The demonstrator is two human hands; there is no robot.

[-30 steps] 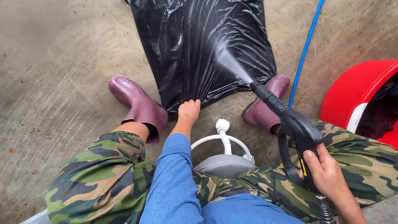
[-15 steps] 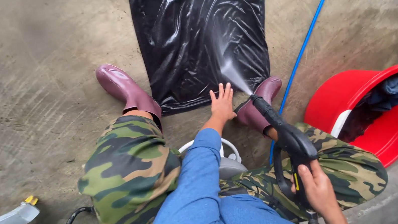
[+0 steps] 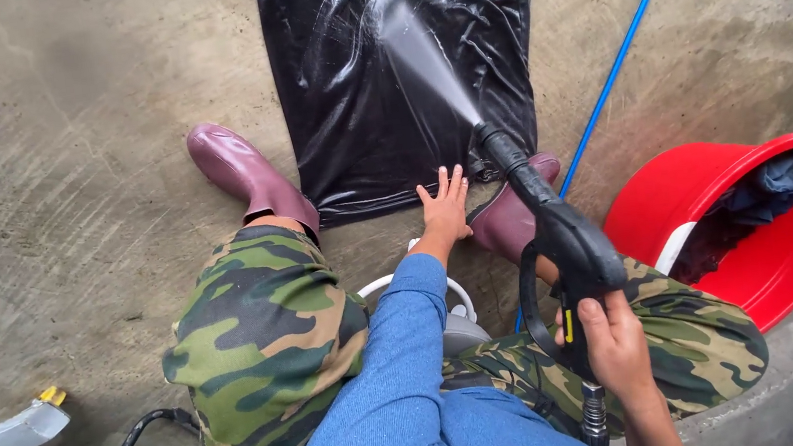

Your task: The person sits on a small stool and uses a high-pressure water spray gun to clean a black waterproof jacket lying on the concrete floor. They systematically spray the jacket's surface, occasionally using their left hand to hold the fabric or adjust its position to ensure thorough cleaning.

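- The right hand is closed around the grip of a black pressure-washer spray gun, whose lance points up and away from the hand
- A white fan of water leaves the nozzle and strikes the wet, shiny black garment spread flat on the grey concrete floor, well ahead of that hand
- The left hand is open, fingers spread, palm down at the near hem of the garment, just left of the lance; whether it presses cloth or floor I cannot tell
- Two maroon rubber boots flank the left hand: one to its left, the other just to its right, under the lance
- A thin blue hose runs diagonally across the floor to the right of the gun
- A red plastic tub holding dark blue cloth sits tilted to the right of the right hand
- Camouflage trousers and a blue sleeve fill the foreground
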